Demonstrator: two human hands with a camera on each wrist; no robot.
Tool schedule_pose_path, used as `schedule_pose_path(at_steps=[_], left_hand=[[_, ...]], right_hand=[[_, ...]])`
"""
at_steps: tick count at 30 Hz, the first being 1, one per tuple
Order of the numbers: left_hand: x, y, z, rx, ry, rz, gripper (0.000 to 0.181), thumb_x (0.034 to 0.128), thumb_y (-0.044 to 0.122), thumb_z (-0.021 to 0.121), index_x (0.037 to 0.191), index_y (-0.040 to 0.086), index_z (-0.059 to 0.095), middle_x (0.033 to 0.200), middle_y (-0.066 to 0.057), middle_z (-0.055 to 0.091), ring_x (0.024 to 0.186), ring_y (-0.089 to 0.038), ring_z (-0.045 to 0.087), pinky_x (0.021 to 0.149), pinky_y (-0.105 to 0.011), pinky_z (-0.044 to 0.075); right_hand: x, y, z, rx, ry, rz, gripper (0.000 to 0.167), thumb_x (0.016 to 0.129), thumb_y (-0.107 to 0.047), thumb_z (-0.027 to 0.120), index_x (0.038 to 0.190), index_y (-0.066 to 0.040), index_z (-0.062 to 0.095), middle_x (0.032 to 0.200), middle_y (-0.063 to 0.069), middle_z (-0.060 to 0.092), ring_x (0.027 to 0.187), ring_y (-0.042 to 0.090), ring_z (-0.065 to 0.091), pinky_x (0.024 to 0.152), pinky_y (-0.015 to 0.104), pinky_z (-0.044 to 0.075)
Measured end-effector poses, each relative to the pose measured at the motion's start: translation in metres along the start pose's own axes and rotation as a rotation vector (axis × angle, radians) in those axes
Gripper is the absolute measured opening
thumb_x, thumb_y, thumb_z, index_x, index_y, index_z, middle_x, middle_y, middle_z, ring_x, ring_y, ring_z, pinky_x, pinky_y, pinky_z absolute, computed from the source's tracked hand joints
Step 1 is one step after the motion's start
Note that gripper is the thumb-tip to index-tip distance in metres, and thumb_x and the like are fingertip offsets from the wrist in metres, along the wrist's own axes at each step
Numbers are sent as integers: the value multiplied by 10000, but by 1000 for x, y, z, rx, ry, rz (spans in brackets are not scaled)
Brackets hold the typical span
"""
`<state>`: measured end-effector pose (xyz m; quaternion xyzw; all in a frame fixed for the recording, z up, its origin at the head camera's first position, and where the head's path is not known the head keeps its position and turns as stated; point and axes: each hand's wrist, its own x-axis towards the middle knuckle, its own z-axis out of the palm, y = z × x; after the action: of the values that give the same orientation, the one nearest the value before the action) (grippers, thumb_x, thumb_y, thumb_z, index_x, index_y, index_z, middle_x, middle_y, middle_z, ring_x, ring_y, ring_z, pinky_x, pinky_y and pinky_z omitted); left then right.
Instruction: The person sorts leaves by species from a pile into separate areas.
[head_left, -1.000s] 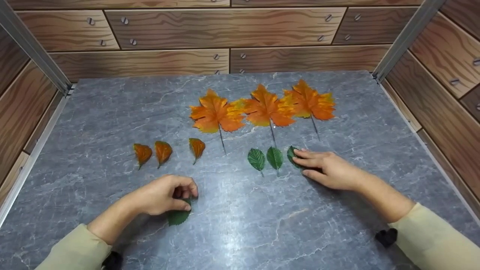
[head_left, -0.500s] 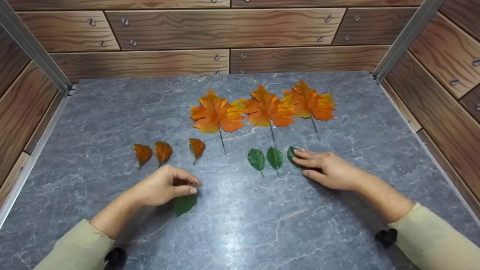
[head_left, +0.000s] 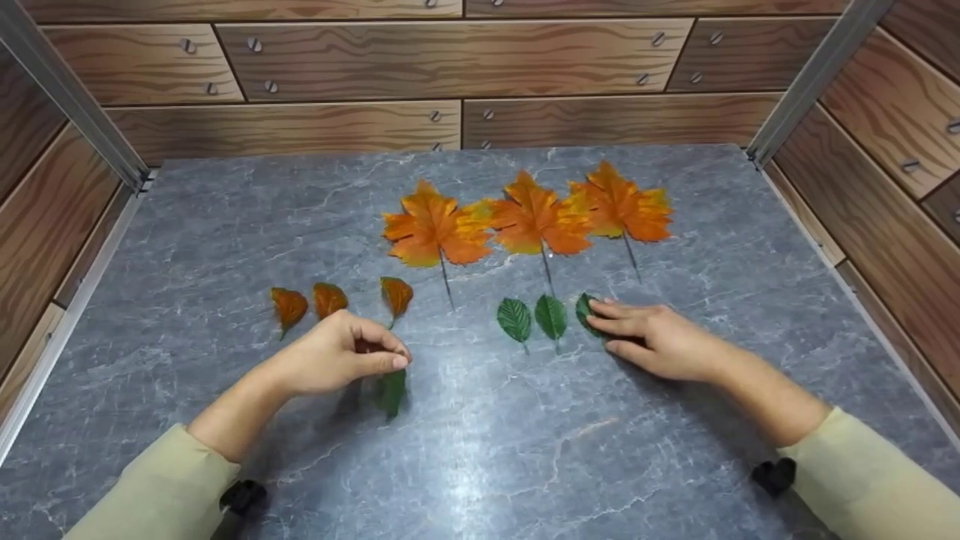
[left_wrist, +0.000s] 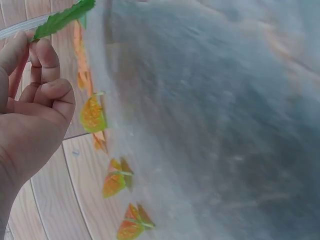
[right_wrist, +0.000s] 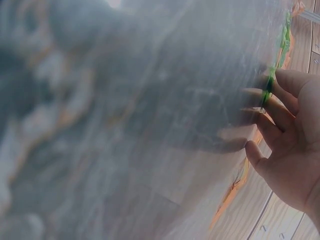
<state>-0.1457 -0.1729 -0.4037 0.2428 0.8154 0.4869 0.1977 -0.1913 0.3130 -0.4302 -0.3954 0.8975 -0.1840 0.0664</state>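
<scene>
My left hand (head_left: 334, 356) pinches a green leaf (head_left: 392, 394) between thumb and fingertips, with the leaf hanging below them; the left wrist view shows this leaf (left_wrist: 65, 20) at the fingertips, off the table. Just beyond that hand lie three small orange-brown leaves (head_left: 395, 296). On the right, my right hand (head_left: 660, 341) has its fingers extended, and their tips rest on a green leaf (head_left: 586, 311), covering part of it. Two more green leaves, one in the middle (head_left: 550, 316) and one at the left (head_left: 514, 319), lie beside it in a row.
Three large orange maple leaves (head_left: 531, 214) with dark stems lie in a row farther back, their edges meeting. The grey marbled table (head_left: 225, 217) is bounded by wood-patterned walls (head_left: 450, 60) at the back and sides, with metal posts at the corners.
My left hand has lifted and moved forward and slightly right, carrying the green leaf, which now hangs more upright. My right hand has stayed in place on its leaf.
</scene>
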Motion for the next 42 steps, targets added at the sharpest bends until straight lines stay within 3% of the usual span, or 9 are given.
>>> schedule_pose_path(at_steps=[6,12,15,20,23,28,33,42], left_hand=[[13,11,2,35,36,34,140,987,237,793,1034,118,850,982,40,779,831,-218,615,693,-286,498],[30,16,9,-6,81,56,162,1005,219,771,1048,76,834,915,-13,752,705,-137,502,627,-270,427],[41,18,13,-39,117,55,159,1007,186,766,1065,49,821,909,-31,755,718,-133,556,652,-264,472],[58,24,21,-60,179,-4,143,991,166,785,1124,123,809,874,-21,778,800,-225,699,668,-286,504],[65,25,24,-71,202,-32,176,985,152,790,1160,151,809,887,-22,789,835,-234,733,699,-363,554],[73,26,28,-71,233,-24,171,986,117,779,1147,93,829,959,-27,795,847,-182,740,828,-556,610],[78,26,29,-59,248,-17,134,997,98,762,1081,28,839,964,-31,795,821,-165,713,823,-494,623],[76,25,29,-12,198,-26,259,998,128,768,1231,17,789,1070,-44,787,934,-164,724,817,-311,606]], right_hand=[[0,0,0,0,-24,29,479,1070,-192,651,1530,-84,572,1638,127,438,1483,373,438,1173,609,384],[1,0,0,-8,-17,16,475,1068,-187,653,1523,-74,577,1632,136,442,1475,384,445,1168,612,387],[1,0,0,-3,-11,12,474,1065,-181,658,1520,-71,581,1629,138,448,1472,380,448,1163,611,394],[0,0,0,15,-9,13,475,1062,-170,663,1519,-70,582,1628,139,451,1474,380,445,1156,619,401],[1,0,0,16,-12,15,474,1067,-174,658,1523,-72,579,1631,137,447,1476,385,441,1159,620,397],[1,0,0,15,-15,13,472,1070,-176,652,1523,-68,576,1632,138,445,1478,386,439,1164,617,392],[1,1,1,12,-8,7,469,1068,-176,655,1518,-68,583,1627,139,452,1474,384,445,1164,611,394],[1,0,0,9,-3,3,472,1061,-172,663,1518,-77,587,1625,140,456,1468,380,456,1155,619,403]])
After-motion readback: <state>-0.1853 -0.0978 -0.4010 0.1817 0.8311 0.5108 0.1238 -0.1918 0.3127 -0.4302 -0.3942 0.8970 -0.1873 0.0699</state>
